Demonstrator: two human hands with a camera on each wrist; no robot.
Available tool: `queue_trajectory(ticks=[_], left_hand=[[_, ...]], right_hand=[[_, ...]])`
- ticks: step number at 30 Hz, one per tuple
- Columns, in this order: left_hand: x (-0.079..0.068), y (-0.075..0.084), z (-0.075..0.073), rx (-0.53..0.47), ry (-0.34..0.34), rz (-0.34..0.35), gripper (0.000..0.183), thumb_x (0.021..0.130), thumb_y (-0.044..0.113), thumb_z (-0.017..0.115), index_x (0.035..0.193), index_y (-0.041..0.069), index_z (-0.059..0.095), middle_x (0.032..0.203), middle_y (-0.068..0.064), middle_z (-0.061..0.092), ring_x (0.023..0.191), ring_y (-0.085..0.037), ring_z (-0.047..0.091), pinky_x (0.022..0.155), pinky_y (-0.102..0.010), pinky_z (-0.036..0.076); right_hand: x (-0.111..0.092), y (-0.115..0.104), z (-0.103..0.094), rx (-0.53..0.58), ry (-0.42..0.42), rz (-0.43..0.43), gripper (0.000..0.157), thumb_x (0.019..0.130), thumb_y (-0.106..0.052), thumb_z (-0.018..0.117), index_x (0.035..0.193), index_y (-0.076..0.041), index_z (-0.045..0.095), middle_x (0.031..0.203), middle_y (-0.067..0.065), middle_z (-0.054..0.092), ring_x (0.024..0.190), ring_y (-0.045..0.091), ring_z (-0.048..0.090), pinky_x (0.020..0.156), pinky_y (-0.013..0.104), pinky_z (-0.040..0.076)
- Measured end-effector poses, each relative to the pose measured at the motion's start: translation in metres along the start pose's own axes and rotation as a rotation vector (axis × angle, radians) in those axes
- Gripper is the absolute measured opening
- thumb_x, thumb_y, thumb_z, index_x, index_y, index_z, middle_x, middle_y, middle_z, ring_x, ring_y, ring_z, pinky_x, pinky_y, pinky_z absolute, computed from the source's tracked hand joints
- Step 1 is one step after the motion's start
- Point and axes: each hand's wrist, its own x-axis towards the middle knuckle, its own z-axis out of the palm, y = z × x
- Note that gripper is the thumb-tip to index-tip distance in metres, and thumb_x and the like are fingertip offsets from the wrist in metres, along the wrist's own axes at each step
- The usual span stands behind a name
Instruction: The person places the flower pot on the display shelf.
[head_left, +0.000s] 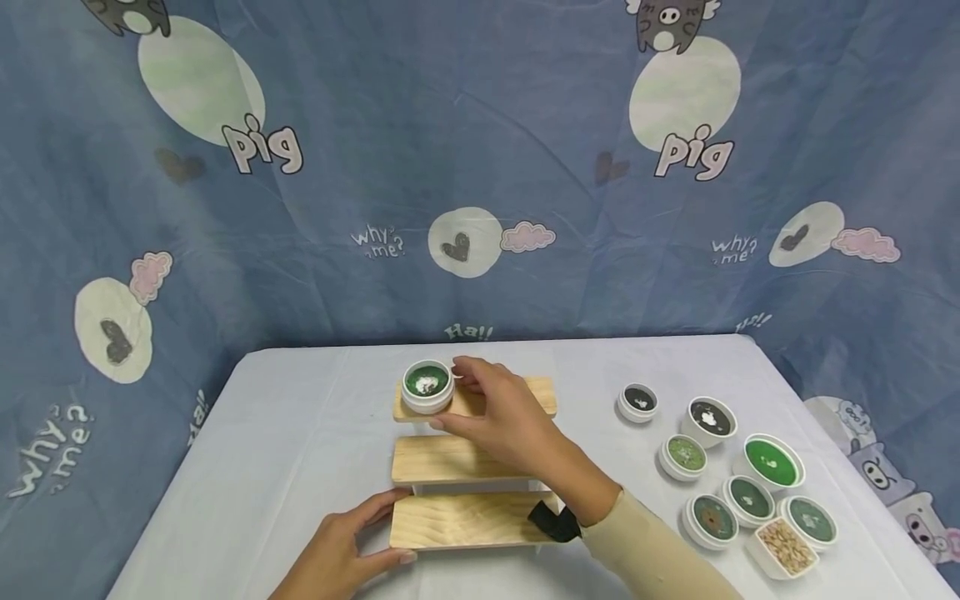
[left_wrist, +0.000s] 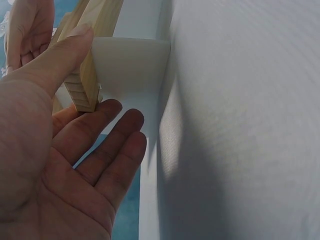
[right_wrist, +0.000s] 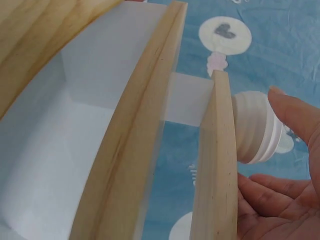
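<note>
A three-step wooden stand (head_left: 465, 521) has pale plank treads on white side supports. At the left end of its lowest plank, my left hand (head_left: 337, 546) pinches the wood, thumb at the front edge and forefinger behind. A round white tub with a dark green top (head_left: 427, 386) sits upright on the left end of the top plank. My right hand (head_left: 504, 410) is just right of it, thumb and fingers spread apart around its near side. The right wrist view shows the tub's ridged white side (right_wrist: 255, 127) with the thumb tip close to its rim.
Several round tubs with green or dark tops, among them a bright green one (head_left: 771, 462) and a small black one (head_left: 637, 400), stand on the white tablecloth (head_left: 315, 433) at the right. Near them is a square dish of beige pieces (head_left: 783, 547). A blue printed curtain (head_left: 480, 308) hangs behind.
</note>
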Motion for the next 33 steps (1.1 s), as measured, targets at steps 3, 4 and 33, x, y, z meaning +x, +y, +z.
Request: queue_trajectory(ticks=[3, 4, 33], left_hand=[[0.000, -0.002, 0.000, 0.023, 0.006, 0.015, 0.065, 0.085, 0.040, 0.088, 0.139, 0.013, 0.065, 0.132, -0.006, 0.071, 0.120, -0.016, 0.066, 0.097, -0.029, 0.057], [0.000, -0.002, 0.000, 0.029, 0.003, 0.017, 0.065, 0.085, 0.041, 0.087, 0.139, 0.013, 0.064, 0.133, -0.006, 0.071, 0.121, -0.016, 0.066, 0.097, -0.029, 0.057], [0.000, -0.001, 0.001, -0.026, -0.002, -0.023, 0.063, 0.086, 0.040, 0.087, 0.140, 0.015, 0.064, 0.133, -0.005, 0.071, 0.120, -0.015, 0.067, 0.099, -0.025, 0.055]], right_hand=[[-0.002, 0.001, -0.002, 0.014, 0.005, 0.008, 0.074, 0.086, -0.035, 0.089, 0.147, -0.009, 0.055, 0.132, 0.009, 0.067, 0.120, 0.019, 0.067, 0.104, 0.032, 0.053], [-0.004, 0.001, -0.003, 0.017, 0.007, 0.007, 0.074, 0.086, -0.034, 0.089, 0.147, -0.009, 0.055, 0.132, 0.009, 0.067, 0.120, 0.020, 0.067, 0.104, 0.032, 0.053], [-0.043, 0.021, -0.041, -0.113, 0.067, -0.069, 0.067, 0.087, -0.034, 0.089, 0.143, -0.013, 0.060, 0.137, 0.000, 0.068, 0.125, 0.016, 0.064, 0.105, 0.040, 0.053]])
